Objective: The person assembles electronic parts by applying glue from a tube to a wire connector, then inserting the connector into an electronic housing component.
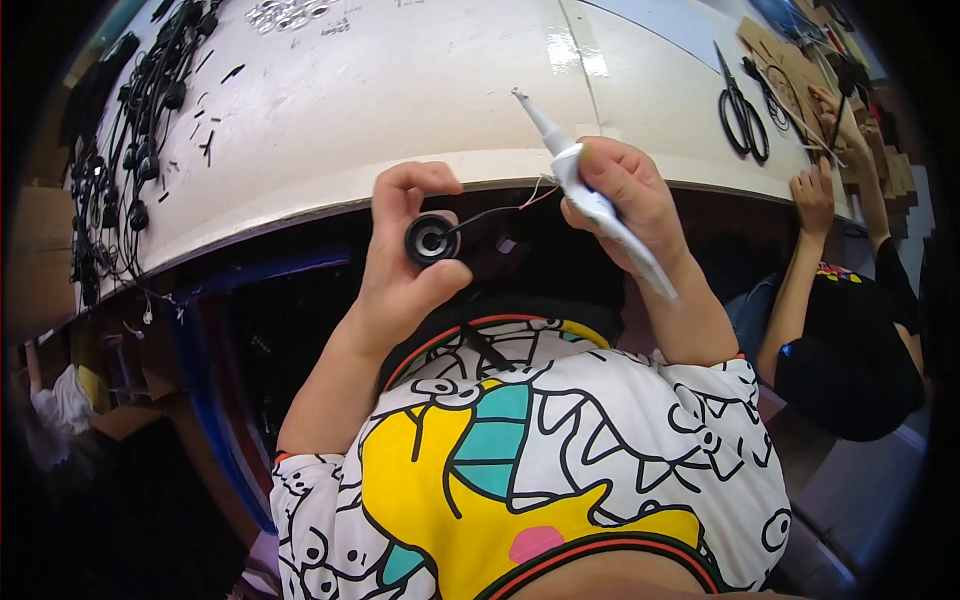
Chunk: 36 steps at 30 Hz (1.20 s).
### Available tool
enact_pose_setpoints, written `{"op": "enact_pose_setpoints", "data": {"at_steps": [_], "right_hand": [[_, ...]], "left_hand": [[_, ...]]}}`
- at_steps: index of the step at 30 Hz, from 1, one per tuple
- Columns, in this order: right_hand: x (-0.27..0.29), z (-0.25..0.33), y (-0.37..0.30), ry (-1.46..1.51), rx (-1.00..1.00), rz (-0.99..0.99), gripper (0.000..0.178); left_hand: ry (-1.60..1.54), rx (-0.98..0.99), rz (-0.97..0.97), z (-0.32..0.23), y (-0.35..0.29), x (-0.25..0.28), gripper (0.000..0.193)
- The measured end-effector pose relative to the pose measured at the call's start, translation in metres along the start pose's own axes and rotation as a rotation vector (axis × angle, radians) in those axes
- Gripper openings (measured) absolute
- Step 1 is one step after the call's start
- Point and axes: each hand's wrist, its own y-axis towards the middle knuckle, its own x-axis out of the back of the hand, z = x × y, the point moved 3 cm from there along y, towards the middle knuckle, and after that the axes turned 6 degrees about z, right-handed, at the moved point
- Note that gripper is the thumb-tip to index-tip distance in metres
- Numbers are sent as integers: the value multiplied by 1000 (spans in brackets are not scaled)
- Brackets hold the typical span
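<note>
In my left hand (400, 240) is a small round black part (432, 240) with a silvery ring in its face, cupped between thumb and curled fingers. A thin dark cable (490, 213) runs from it to the right and ends in fine bare wires near my other hand. My right hand (635, 205) grips a white squeeze tube (615, 225), its long tapered nozzle pointing up and to the left, away from the black part. Both hands are just in front of the table's near edge.
Across the white table (400, 100), bundled black cabled parts (150, 130) lie at the left. Silvery rings (290, 14) sit at the far side. Black scissors (742, 115) lie at the right, beside a co-worker's hands (815, 195). Dark cable scraps (208, 145) are scattered at the left.
</note>
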Motion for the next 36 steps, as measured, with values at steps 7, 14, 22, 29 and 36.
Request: {"op": "enact_pose_setpoints", "data": {"at_steps": [7,14,22,29,36], "right_hand": [[11,18,-22,339,-65,81,22],[4,25,-41,450,-79,322,25],[-23,7,-43,508,-275,383,25],[-32,-5,-37,516,-393,191,26],[-35,-12,-31,348,-476,132,28]], "left_hand": [[-4,-31,30,5,-1,3,36],[-4,-36,190,2,0,4,46],[131,149,95,-6,1,-10,19],[362,122,112,-6,1,-11,18],[338,95,91,3,2,-8,12]]}}
